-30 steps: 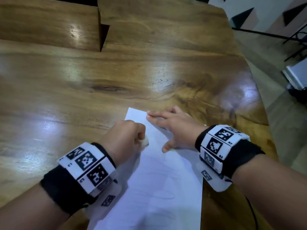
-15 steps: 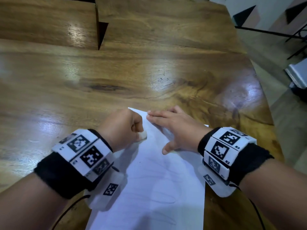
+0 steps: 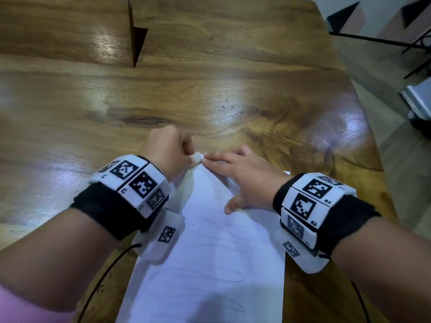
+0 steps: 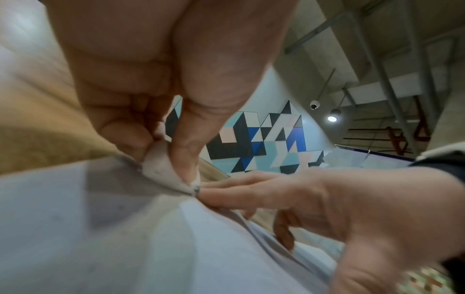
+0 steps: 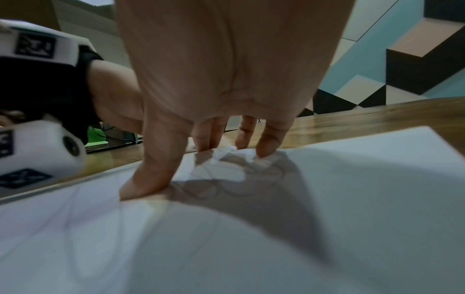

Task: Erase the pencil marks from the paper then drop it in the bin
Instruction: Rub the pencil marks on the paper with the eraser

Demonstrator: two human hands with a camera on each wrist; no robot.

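Note:
A white sheet of paper (image 3: 210, 264) with faint looping pencil marks lies on the wooden table (image 3: 210, 89) in front of me. My left hand (image 3: 168, 150) is curled into a fist and pinches a small white eraser (image 3: 196, 157) (image 4: 166, 171), whose smudged tip touches the paper's far left corner. My right hand (image 3: 242, 173) lies flat on the sheet's far edge with straight fingers (image 5: 269, 143) and thumb pressing it down, the index tip right beside the eraser. Darker pencil loops (image 5: 219, 187) show under the right palm. No bin is in view.
The table's right edge (image 3: 373, 148) curves away, with grey floor beyond it. A notch (image 3: 137, 40) cuts into the tabletop at the far left. Dark chair legs (image 3: 415, 47) and a pale box (image 3: 419, 96) stand on the floor to the right.
My left hand has carried the eraser away from me along the sheet's left side up to its far corner. My right hand has stayed pressed on the paper.

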